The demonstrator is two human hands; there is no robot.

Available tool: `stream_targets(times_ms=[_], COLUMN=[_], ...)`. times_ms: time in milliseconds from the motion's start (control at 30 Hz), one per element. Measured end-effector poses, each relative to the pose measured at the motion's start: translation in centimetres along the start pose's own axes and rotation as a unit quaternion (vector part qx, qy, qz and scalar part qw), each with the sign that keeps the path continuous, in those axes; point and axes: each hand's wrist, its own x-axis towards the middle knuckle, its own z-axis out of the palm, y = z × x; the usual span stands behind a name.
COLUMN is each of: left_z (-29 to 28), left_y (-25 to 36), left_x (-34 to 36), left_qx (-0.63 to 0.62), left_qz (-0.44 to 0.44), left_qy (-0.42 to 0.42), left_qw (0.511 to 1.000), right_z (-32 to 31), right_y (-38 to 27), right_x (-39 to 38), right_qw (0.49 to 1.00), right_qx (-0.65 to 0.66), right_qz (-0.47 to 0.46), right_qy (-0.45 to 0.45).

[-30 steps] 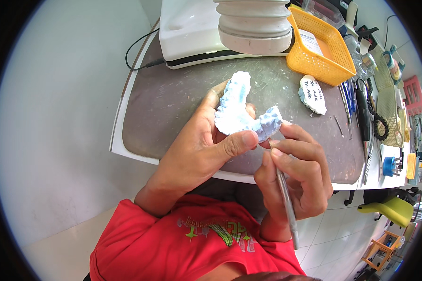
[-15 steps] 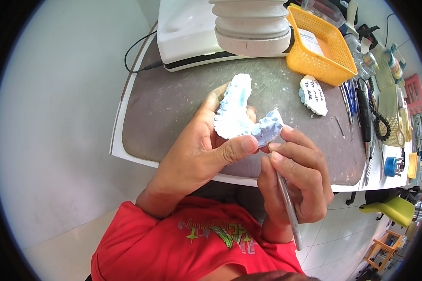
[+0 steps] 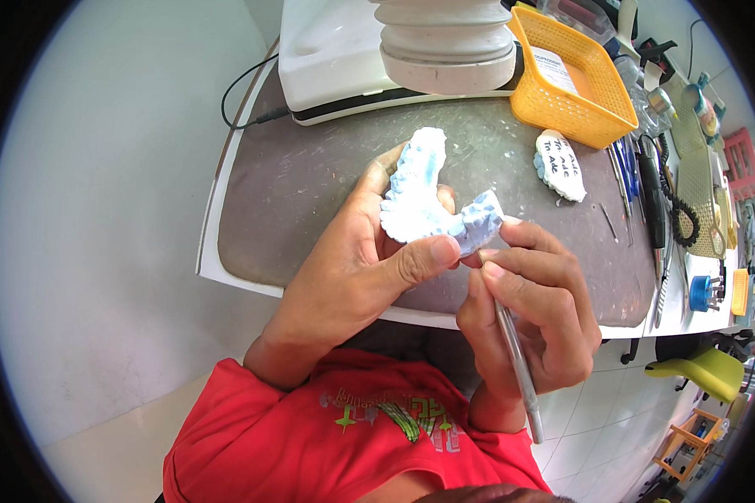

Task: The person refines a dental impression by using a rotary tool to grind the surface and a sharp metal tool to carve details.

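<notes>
My left hand [image 3: 361, 260] is closed round a pale blue and white plaster dental cast [image 3: 419, 197], curved like a horseshoe with a row of teeth along it. The thumb presses near the curve's front. In my right hand [image 3: 537, 306] is a thin metal handle of a hand tool [image 3: 518, 365], pinched like a pen and slanting down toward me. Its working tip is hidden by the fingers, close against the cast's right arm. One right fingertip touches the cast's right end. A second plaster cast [image 3: 560, 166], with handwriting on its flat base, lies on the grey mat.
A white machine [image 3: 344, 67] with a ribbed suction hose [image 3: 449, 50] stands at the back. Right of it sits a yellow basket [image 3: 575, 75]. A black handpiece [image 3: 653, 193], slim tools and a blue bur holder [image 3: 700, 293] line the right side of the mat [image 3: 310, 159].
The cast's right arm has tipped slightly, and the right hand has shifted a little with the tool. Both hands keep their holds.
</notes>
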Motion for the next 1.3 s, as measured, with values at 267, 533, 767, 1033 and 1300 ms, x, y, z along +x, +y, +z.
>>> stream_targets(times_ms=[267,533,767,1033,1300], left_z=[0.0,0.2,0.5,1.7,1.7], left_y=[0.2,0.1,-0.1,-0.1,-0.1], left_x=[0.1,0.0,0.1,-0.5,-0.5], left_qx=[-0.014,-0.013,-0.008,-0.125,-0.131], left_qz=[-0.01,-0.002,0.005,-0.029,-0.036], left_qy=[-0.012,-0.013,0.008,0.015,0.011], left_qw=[1.0,1.0,1.0,0.992,0.991], right_z=[0.1,0.0,0.1,0.3,0.1], right_y=[0.1,0.0,0.1,-0.5,-0.2], right_x=[-0.1,0.0,-0.4,-0.4,-0.6], right_qw=[0.999,1.0,0.998,0.997,0.999], right_qx=[0.036,0.008,0.055,0.056,0.036], right_qz=[0.026,-0.001,0.017,0.01,-0.034], right_qy=[0.019,0.005,0.033,0.057,0.017])
